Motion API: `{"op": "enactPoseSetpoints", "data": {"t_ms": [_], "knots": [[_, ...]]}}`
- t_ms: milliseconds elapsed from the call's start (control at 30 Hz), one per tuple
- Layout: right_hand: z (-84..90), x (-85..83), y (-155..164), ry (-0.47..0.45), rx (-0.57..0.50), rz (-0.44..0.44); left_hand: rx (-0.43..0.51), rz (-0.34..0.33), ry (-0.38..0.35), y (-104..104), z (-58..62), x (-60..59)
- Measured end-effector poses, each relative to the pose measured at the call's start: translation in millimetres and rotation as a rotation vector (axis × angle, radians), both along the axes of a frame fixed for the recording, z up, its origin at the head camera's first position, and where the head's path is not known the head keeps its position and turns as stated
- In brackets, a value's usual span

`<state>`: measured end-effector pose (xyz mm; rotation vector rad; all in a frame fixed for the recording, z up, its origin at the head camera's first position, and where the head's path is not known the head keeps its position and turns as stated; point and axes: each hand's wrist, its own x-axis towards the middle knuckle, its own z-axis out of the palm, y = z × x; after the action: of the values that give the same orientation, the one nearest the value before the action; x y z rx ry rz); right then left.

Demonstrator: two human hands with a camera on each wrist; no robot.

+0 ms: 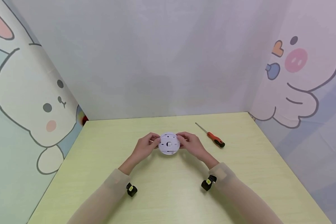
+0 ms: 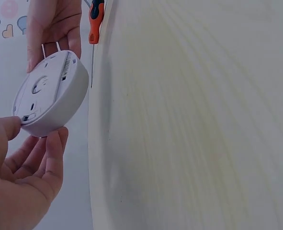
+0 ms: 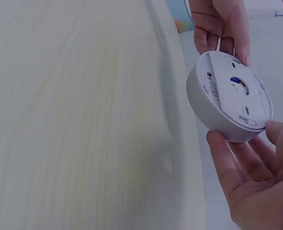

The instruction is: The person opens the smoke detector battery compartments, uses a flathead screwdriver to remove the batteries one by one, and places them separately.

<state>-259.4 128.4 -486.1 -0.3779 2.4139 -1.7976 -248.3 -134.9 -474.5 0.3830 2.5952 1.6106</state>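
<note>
A round white smoke alarm (image 1: 169, 150) is held above the table, its slotted back plate with a central hole turned toward the head camera. My left hand (image 1: 147, 145) grips its left edge, thumb on the back face and fingers beneath. On the opposite edge, my right hand (image 1: 192, 144) pinches it the same way. The left wrist view shows the alarm (image 2: 60, 103) tilted, with thin white prongs (image 2: 50, 49) by the far hand. Through the hole in the alarm (image 3: 203, 96), something blue is visible in the right wrist view. The alarm's front is hidden.
A screwdriver (image 1: 214, 138) with a red and black handle lies on the pale wooden table (image 1: 168, 193), right of and beyond my right hand. Curtains with cartoon animals (image 1: 296, 71) stand at both sides, and a plain light sheet (image 1: 162, 62) hangs behind.
</note>
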Motion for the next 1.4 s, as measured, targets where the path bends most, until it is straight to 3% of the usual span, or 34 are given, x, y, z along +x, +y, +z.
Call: {"op": "enactPoseSetpoints", "data": {"t_ms": [267, 467, 800, 1400], "knots": [[2.7, 1.9, -0.6, -0.079, 0.02, -0.017, 0.03, 0.042, -0.094, 4.2, -2.1, -2.9], [2.9, 1.2, -1.0, -0.116, 0.017, -0.02, 0.002, 0.064, -0.151, 5.9, -4.0, -5.3], [0.2, -0.2, 0.2, -0.164, 0.022, -0.02, -0.044, 0.063, -0.17, 6.6, -8.6, -6.9], [-2.5, -1.4, 4.8, -0.135, 0.109, 0.017, -0.076, 0.055, -0.208, 7.3, -8.4, -6.6]]}}
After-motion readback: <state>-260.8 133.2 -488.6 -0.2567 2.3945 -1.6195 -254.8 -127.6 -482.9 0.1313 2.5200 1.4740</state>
